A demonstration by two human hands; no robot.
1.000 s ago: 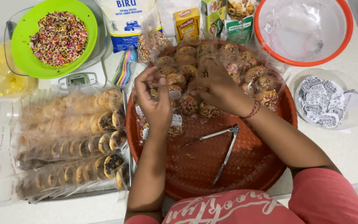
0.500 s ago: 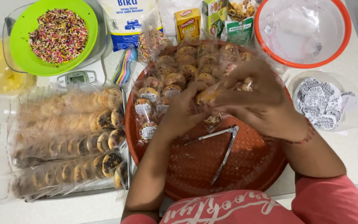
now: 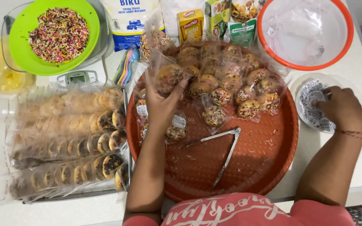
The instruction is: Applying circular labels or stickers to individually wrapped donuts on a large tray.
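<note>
The right hand (image 3: 341,108) has left the tray (image 3: 252,167) for the sticker dish (image 3: 311,104) at the bench's right edge, fingers curled onto it; left hand (image 3: 161,104) fingers clamp a wrapped cookie (image 3: 169,76).

A wrapped cookie (image 3: 169,76), round, brown and dotted with coloured sprinkles inside a clear plastic bag, is held up tilted in the fingers of the left hand (image 3: 161,104), above the far left part of the round orange tray (image 3: 248,167). A clear dish of small round printed stickers (image 3: 313,104) sits right of the tray, the right hand (image 3: 341,108) resting on the stickers.
</note>
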